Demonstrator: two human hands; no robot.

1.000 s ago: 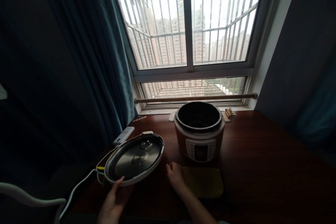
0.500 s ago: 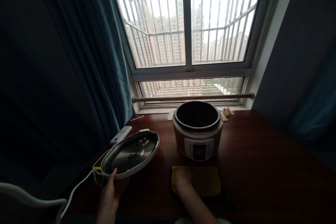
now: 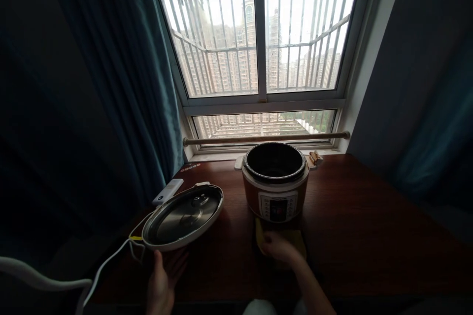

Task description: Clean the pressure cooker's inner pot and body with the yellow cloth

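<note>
The pot lid (image 3: pixel 181 220) lies with its shiny metal inside facing up, left of the cooker. Just below its near rim is my left hand (image 3: pixel 162 278), thumb up and fingers spread; whether it still touches the lid is hard to tell. My right hand (image 3: pixel 280 246) has closed on the left part of a yellow cloth (image 3: pixel 297 240) and lifts that edge. The cloth lies in front of a brown and white electric cooker (image 3: pixel 253 197). No lid covers the cooker, so its dark inner pot (image 3: pixel 275 162) shows.
A white power strip (image 3: pixel 169 191) lies behind the lid, and a white cord (image 3: pixel 111 258) hangs off the left edge of the wooden table (image 3: pixel 369 226). A small tan object (image 3: pixel 315 158) sits on the cooker's right handle. Behind stands a barred window (image 3: pixel 260 59).
My left hand has dropped slightly below the lid's rim, its thumb off the lid. My right hand has moved right, folding up the cloth's left part. The lid and cooker stay put.
</note>
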